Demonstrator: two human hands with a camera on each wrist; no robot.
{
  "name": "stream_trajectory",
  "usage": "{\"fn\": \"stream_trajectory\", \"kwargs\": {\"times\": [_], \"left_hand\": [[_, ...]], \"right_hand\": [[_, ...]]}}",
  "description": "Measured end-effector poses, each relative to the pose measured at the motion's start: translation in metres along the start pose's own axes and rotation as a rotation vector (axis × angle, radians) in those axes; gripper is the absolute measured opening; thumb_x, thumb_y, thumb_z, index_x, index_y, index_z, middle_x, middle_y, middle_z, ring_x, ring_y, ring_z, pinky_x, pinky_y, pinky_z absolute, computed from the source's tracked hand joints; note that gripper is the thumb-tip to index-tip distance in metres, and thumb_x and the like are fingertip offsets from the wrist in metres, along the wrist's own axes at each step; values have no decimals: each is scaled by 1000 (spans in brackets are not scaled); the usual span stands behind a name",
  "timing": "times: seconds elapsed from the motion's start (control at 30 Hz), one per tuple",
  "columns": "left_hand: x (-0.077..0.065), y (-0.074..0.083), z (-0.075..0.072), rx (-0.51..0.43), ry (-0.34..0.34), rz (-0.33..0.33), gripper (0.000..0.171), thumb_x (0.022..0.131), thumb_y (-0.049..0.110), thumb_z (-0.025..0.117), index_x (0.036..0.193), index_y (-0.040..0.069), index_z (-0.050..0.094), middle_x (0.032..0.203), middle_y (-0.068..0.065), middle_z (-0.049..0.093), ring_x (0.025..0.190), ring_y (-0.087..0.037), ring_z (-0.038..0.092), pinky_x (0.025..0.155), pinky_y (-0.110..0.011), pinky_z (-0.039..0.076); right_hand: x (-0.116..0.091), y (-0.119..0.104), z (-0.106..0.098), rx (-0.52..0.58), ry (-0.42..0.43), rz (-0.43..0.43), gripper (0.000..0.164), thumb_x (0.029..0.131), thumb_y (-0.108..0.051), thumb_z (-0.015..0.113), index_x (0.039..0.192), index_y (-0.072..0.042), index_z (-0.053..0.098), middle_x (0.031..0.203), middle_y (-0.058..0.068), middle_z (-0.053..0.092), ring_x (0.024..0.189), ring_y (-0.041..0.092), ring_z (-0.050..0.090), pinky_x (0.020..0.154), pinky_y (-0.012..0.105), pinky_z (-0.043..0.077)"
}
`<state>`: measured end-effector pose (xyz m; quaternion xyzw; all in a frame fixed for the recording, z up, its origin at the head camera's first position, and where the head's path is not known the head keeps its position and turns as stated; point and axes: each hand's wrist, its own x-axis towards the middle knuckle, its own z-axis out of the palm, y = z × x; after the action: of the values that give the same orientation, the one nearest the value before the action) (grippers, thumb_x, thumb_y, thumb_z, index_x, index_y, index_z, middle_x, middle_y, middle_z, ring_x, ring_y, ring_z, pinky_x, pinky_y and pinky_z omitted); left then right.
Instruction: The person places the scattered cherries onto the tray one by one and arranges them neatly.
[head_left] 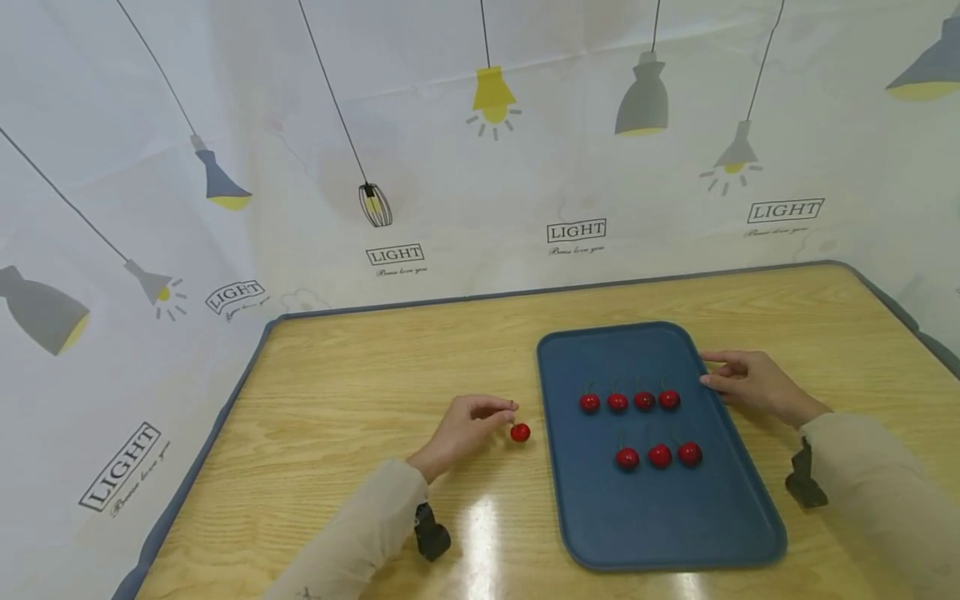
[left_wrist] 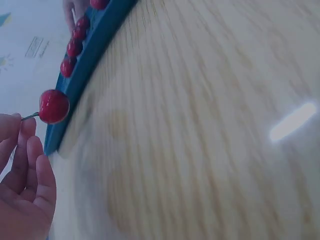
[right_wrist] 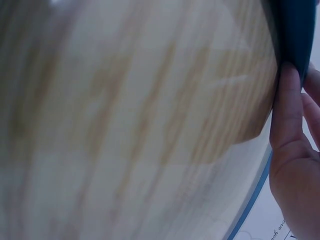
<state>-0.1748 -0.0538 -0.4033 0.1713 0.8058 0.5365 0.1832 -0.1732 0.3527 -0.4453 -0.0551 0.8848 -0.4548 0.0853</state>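
Note:
My left hand (head_left: 474,427) pinches the thin stem of a red cherry (head_left: 520,432) between thumb and fingertip. The cherry hangs just left of a blue tray (head_left: 667,521); the left wrist view shows the cherry (left_wrist: 54,106) close up beside the left hand (left_wrist: 30,180). On the tray, several cherries (head_left: 644,401) form an upper row, and three cherries (head_left: 660,456) form a lower row. At the tray's right edge, my right hand (head_left: 761,385) holds the rim with thumb and fingers. In the right wrist view, the right hand's thumb (right_wrist: 289,107) lies against the tray's outer side.
The tray lies on a wood-grain table (head_left: 360,375) with a dark edging. Behind and to the left hangs a white sheet (head_left: 450,183) printed with lamps and the word LIGHT. Dark wrist cameras sit under both sleeves.

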Motion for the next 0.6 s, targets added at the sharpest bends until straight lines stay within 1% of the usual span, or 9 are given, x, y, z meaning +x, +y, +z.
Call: {"fn": "stream_trajectory", "kwargs": {"times": [0.2, 0.37, 0.43, 0.6], "left_hand": [[3, 15, 13, 10, -60, 72, 23, 87, 9, 56, 105, -4, 62, 104, -17, 61, 89, -24, 57, 74, -32, 46], [3, 23, 23, 22, -75, 89, 22, 87, 8, 55, 103, -6, 63, 102, -16, 62, 86, -18, 56, 71, -22, 44], [2, 25, 26, 5, -86, 84, 21, 87, 6, 55, 102, -7, 62, 102, -19, 61, 86, -19, 57, 72, -23, 45], [5, 25, 34, -40, -96, 85, 21, 86, 3, 55, 102, -10, 61, 101, -24, 60, 87, -29, 59, 73, -30, 48]], "right_hand": [[-1, -1, 0, 18, -4, 1, 57, 87, -19, 57, 129, 12, 34, 92, 17, 60, 76, 9, 60, 65, 27, 51], [-3, -3, 0, 47, -11, 2, 56, 88, -17, 56, 130, 12, 33, 93, 19, 59, 77, 10, 60, 66, 28, 51], [-3, -4, -1, 53, -11, 8, 56, 88, -17, 56, 130, 12, 33, 93, 19, 59, 77, 9, 60, 67, 28, 51], [-2, -3, 0, 40, -10, 22, 58, 87, -19, 57, 130, 12, 33, 94, 19, 59, 77, 10, 60, 66, 28, 51]]}}
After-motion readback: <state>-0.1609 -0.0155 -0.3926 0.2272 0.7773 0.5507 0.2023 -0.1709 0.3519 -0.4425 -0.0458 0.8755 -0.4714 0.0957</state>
